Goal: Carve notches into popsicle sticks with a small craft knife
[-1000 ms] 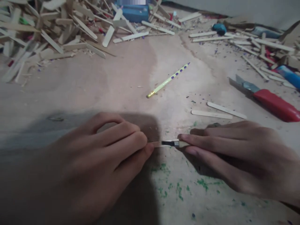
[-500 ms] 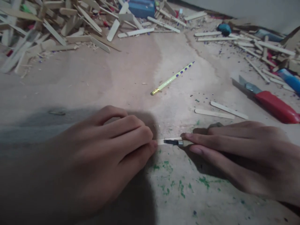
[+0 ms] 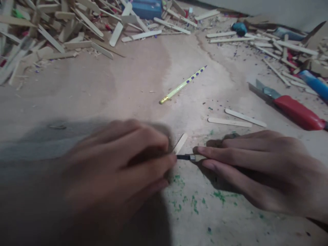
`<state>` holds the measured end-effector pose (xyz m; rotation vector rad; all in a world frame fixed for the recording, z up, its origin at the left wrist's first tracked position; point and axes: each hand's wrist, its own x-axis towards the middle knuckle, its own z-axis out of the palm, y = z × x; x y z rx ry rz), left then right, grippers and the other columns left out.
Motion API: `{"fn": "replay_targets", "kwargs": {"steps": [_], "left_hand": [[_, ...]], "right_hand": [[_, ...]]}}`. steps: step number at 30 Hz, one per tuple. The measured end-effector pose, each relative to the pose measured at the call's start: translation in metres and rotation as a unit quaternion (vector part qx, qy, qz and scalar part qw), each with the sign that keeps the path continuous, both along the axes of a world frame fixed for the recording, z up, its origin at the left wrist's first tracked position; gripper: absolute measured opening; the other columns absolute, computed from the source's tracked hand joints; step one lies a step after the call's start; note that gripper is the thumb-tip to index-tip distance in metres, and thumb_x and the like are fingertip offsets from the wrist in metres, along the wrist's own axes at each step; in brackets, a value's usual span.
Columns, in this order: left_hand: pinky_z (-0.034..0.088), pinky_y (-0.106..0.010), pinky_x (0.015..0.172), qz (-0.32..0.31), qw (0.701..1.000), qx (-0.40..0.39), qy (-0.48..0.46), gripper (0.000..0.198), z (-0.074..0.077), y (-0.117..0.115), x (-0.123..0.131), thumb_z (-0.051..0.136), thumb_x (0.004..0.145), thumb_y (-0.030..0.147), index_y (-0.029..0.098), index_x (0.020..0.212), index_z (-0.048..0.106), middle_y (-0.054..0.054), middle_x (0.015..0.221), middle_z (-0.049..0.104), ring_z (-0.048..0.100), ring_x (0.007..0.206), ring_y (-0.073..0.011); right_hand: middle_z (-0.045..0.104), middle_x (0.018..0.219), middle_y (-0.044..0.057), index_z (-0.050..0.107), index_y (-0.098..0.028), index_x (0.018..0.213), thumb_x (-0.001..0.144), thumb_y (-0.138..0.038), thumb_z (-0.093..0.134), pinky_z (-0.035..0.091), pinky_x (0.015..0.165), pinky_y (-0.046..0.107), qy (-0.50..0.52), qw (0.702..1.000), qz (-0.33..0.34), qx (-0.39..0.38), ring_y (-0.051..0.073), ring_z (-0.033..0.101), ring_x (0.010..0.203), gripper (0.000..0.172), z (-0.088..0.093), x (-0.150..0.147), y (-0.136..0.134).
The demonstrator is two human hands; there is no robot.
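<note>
My left hand [image 3: 120, 164], partly smeared by motion, has its fingers closed on a flat wooden craft stick [image 3: 180, 142]. The rounded end of the stick juts up and right past the fingertips; the rest is hidden under the hand. My right hand [image 3: 253, 164] pinches a small carving chisel [image 3: 191, 157] with a dark blade, a metal collar and a pale handle. The blade points left and its tip meets the left fingertips, so I cannot tell whether it touches the stick. Two more craft sticks [image 3: 229, 122] lie just beyond my right hand.
A yellow-green pencil [image 3: 183, 84] lies mid-table. Right of it rests a red-handled knife [image 3: 297, 111] with its blade exposed. Heaped craft sticks [image 3: 87, 24] fill the back left around a blue object [image 3: 146, 8]; more sticks and scraps [image 3: 284, 51] crowd the back right.
The stick has swung from lying level along the chisel to slanting up and right. My left fingers have shifted and reached the chisel's tip. The right hand keeps its grip.
</note>
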<state>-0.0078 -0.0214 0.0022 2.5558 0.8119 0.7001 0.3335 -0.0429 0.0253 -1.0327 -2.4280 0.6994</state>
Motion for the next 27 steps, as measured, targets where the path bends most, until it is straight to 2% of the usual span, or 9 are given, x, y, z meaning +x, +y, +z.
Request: {"fn": "replay_targets", "kwargs": {"steps": [2, 4, 6, 8, 12, 15, 18, 22, 27], "left_hand": [[0.066, -0.049, 0.130, -0.043, 0.996, 0.035, 0.069, 0.037, 0.001, 0.013, -0.004, 0.060, 0.137, 0.040, 0.027, 0.170, 0.072, -0.011, 0.173, 0.076, 0.075, 0.158, -0.0314], [0.060, -0.064, 0.144, -0.070, 0.990, 0.065, 0.107, 0.050, 0.000, 0.024, -0.006, 0.059, 0.138, 0.046, 0.022, 0.181, 0.063, -0.019, 0.190, 0.066, 0.065, 0.178, -0.0398], [0.054, -0.075, 0.152, -0.092, 0.985, 0.072, 0.123, 0.053, -0.002, 0.031, -0.006, 0.057, 0.138, 0.052, 0.023, 0.182, 0.062, -0.022, 0.197, 0.062, 0.059, 0.188, -0.0448], [0.049, -0.082, 0.154, -0.097, 0.985, 0.068, 0.129, 0.053, -0.005, 0.032, -0.005, 0.054, 0.139, 0.057, 0.025, 0.180, 0.064, -0.022, 0.200, 0.060, 0.056, 0.190, -0.0476], [0.054, -0.091, 0.145, -0.078, 0.987, 0.077, 0.114, 0.059, -0.009, 0.027, -0.003, 0.045, 0.140, 0.062, 0.023, 0.180, 0.063, -0.026, 0.197, 0.063, 0.060, 0.187, -0.0518], [0.055, -0.097, 0.143, -0.070, 0.989, 0.070, 0.107, 0.062, -0.011, 0.026, -0.004, 0.043, 0.140, 0.068, 0.026, 0.180, 0.063, -0.028, 0.199, 0.060, 0.058, 0.188, -0.0542], [0.054, -0.097, 0.146, -0.074, 0.989, 0.058, 0.117, 0.067, -0.012, 0.027, -0.006, 0.053, 0.136, 0.076, 0.030, 0.183, 0.063, -0.027, 0.205, 0.053, 0.055, 0.191, -0.0559], [0.046, -0.098, 0.151, -0.072, 0.991, 0.042, 0.109, 0.074, -0.011, 0.030, -0.008, 0.073, 0.127, 0.082, 0.033, 0.183, 0.065, -0.023, 0.207, 0.051, 0.052, 0.192, -0.0578], [0.048, -0.103, 0.146, -0.076, 0.988, 0.052, 0.127, 0.069, -0.010, 0.031, -0.008, 0.064, 0.133, 0.078, 0.031, 0.183, 0.061, -0.030, 0.206, 0.049, 0.051, 0.194, -0.0568]], "right_hand": [[0.095, 0.104, 0.001, 0.087, -0.023, 0.141, 0.136, -0.027, 0.071, 0.066, 0.070, 0.031, 0.003, 1.000, 0.006, -0.007, 0.016, 0.091, 0.081, 0.018, 0.001, -0.001, 0.000], [0.095, 0.104, 0.001, 0.088, -0.021, 0.139, 0.136, -0.025, 0.071, 0.065, 0.070, 0.030, 0.003, 1.000, 0.013, -0.006, 0.016, 0.091, 0.081, 0.017, 0.001, -0.003, 0.001], [0.096, 0.106, 0.003, 0.088, -0.021, 0.136, 0.135, -0.023, 0.072, 0.066, 0.070, 0.029, 0.006, 1.000, 0.011, -0.008, 0.017, 0.091, 0.081, 0.016, 0.001, -0.006, 0.002], [0.096, 0.104, 0.003, 0.089, -0.023, 0.133, 0.133, -0.020, 0.073, 0.067, 0.069, 0.029, 0.013, 1.000, 0.008, -0.017, 0.017, 0.090, 0.080, 0.016, 0.001, -0.007, 0.002], [0.092, 0.097, 0.001, 0.088, -0.021, 0.136, 0.134, -0.022, 0.072, 0.062, 0.064, 0.030, 0.015, 0.999, 0.013, -0.034, 0.016, 0.085, 0.071, 0.016, 0.001, -0.008, 0.000], [0.095, 0.103, 0.003, 0.088, -0.020, 0.138, 0.136, -0.024, 0.071, 0.062, 0.064, 0.031, 0.003, 0.999, -0.001, -0.035, 0.016, 0.088, 0.074, 0.017, 0.003, -0.008, -0.004], [0.097, 0.109, 0.005, 0.088, -0.020, 0.138, 0.137, -0.026, 0.070, 0.062, 0.064, 0.031, 0.007, 1.000, -0.007, -0.029, 0.017, 0.090, 0.078, 0.019, 0.003, -0.008, -0.006], [0.093, 0.100, 0.002, 0.087, -0.018, 0.143, 0.136, -0.025, 0.070, 0.059, 0.061, 0.031, 0.006, 1.000, 0.008, -0.016, 0.013, 0.084, 0.070, 0.019, -0.001, -0.011, -0.006], [0.092, 0.099, 0.001, 0.085, -0.020, 0.141, 0.137, -0.025, 0.072, 0.062, 0.066, 0.031, 0.006, 0.999, 0.016, 0.035, 0.014, 0.084, 0.073, 0.015, -0.007, -0.013, -0.005]]}}
